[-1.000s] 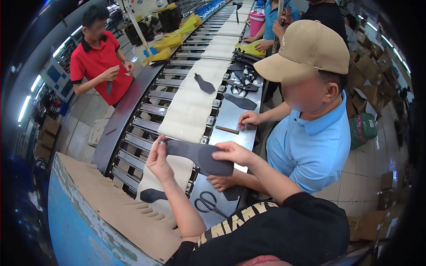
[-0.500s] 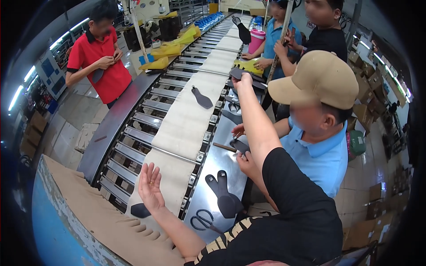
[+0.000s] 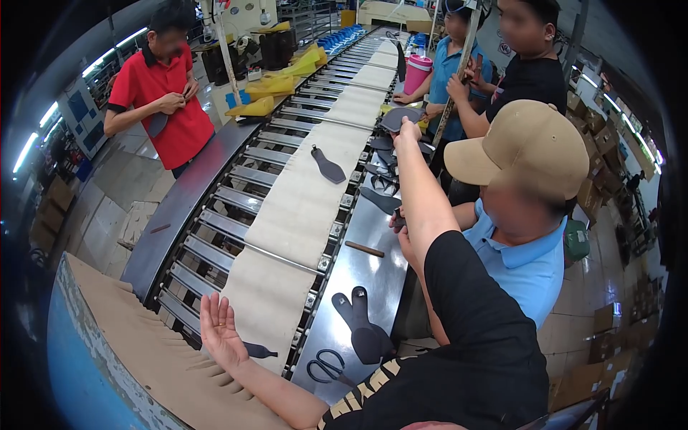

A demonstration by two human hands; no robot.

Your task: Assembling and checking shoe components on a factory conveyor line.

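Over the near left border of the cream belt [image 3: 279,229], the left hand [image 3: 223,335] is empty, palm up with fingers loosely extended. Just beside it, on the belt, a dark piece [image 3: 259,350] points its narrow tab to the right, its long axis roughly across the belt; its other end is hidden by the hand, and I cannot tell whether they touch. Farther up the belt lies a dark sole-shaped piece [image 3: 328,165], its narrow tab toward the far left, its broad end toward the near right.

Right of the belt, on the metal worktop [image 3: 383,276], are the black-handled scissors [image 3: 327,367] and a fanned pair of dark pieces [image 3: 362,326], narrow ends toward the belt's far end.

Beyond these, also right of the belt, the right hand [image 3: 408,129] grips a dark grey sole piece [image 3: 400,117] by its near edge, close to a pile of dark pieces [image 3: 387,159]. It looks thin, light, fairly stiff yet bendable, matt rather than slippery, and hardly fragile; a pinch on the broad part should suit it. Its broad face shows, but its narrow end and exact long axis cannot be made out
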